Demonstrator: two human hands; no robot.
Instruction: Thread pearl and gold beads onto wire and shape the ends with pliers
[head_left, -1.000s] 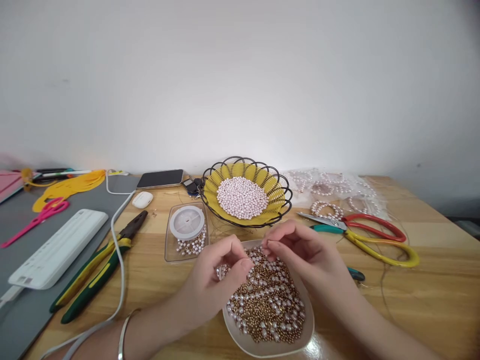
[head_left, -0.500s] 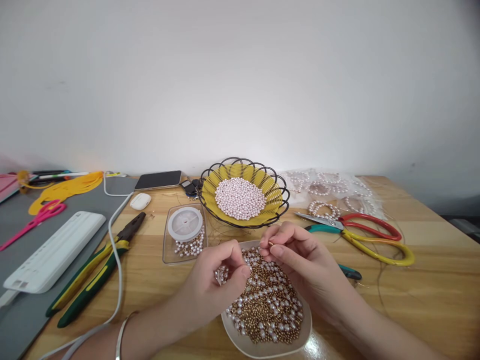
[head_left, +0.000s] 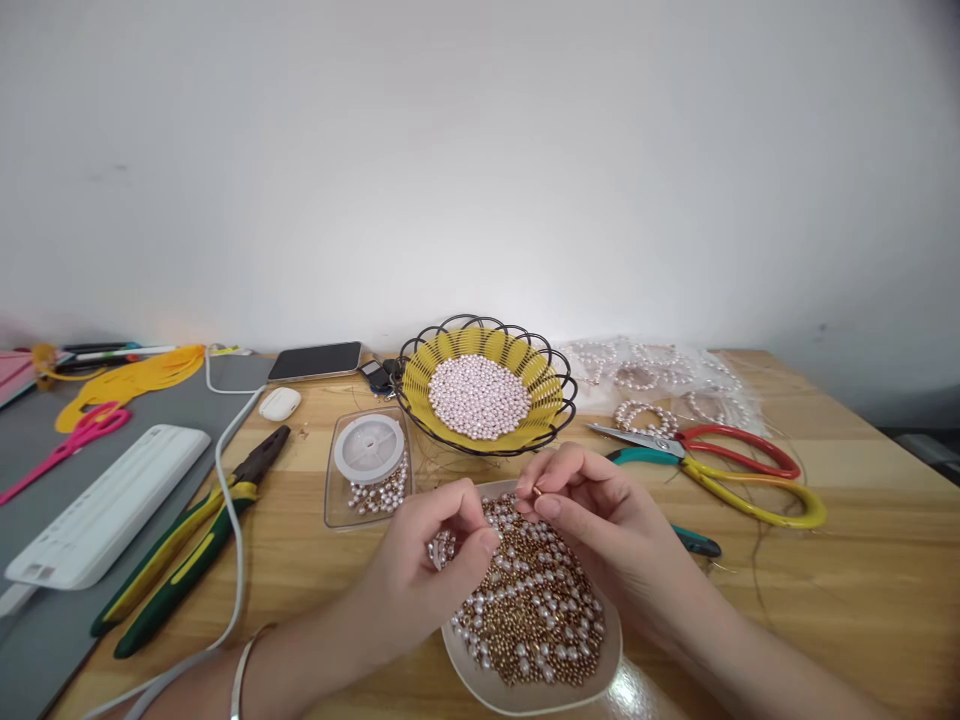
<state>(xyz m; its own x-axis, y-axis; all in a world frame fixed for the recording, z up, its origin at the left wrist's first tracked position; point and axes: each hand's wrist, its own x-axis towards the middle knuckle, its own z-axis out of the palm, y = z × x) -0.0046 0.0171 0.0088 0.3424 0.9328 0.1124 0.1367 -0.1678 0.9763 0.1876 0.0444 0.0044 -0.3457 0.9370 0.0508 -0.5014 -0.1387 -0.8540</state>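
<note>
My right hand [head_left: 600, 520] pinches a tiny gold bead [head_left: 538, 491] between thumb and fingertips, above the far side of a pale bowl [head_left: 480, 680]. My left hand [head_left: 435, 555] is closed in a pinch over the bowl's left side; whatever is between its fingertips is too small to make out. The fingertips of the two hands are a short way apart. Gold beads [head_left: 517, 635] and pearl beads [head_left: 551, 590] fill the bowl, some of them seemingly in strings. Behind the hands stands a yellow basket [head_left: 551, 405] with a black wire rim, holding pale pink pearls [head_left: 478, 395].
Left of the bowl are a clear box [head_left: 330, 500] with a thread spool [head_left: 368, 449], pliers [head_left: 244, 495], a white cable [head_left: 238, 540], a power strip [head_left: 112, 505] and pink scissors [head_left: 82, 435]. To the right lie red-and-yellow-handled scissors [head_left: 739, 480] and bagged pearl bracelets [head_left: 652, 370].
Both hands stay almost in place in their pinches. The gold bead in my right fingertips has shifted very slightly left and down, along with a small shift of the whole view.
</note>
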